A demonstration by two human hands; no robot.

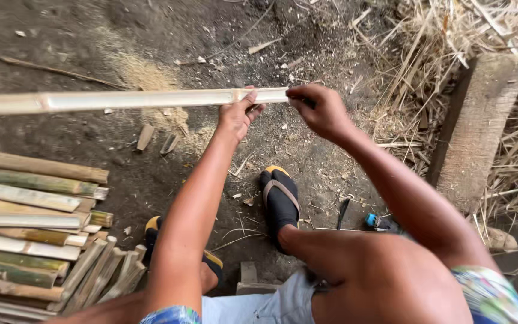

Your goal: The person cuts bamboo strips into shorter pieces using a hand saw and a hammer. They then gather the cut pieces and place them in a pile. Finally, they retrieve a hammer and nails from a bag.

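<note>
Gripping the split bamboo strip (127, 100), held level above the dirt floor (151, 174), the left hand (237, 116) was closed mid-length; right hand (322, 111) was pinched on its end. Support was judged best kept steady.

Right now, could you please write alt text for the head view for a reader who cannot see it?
A person's left hand and right hand hold a long pale bamboo strip level above a dirt floor. Split bamboo pieces are stacked at left, dry straw lies at right.
</note>
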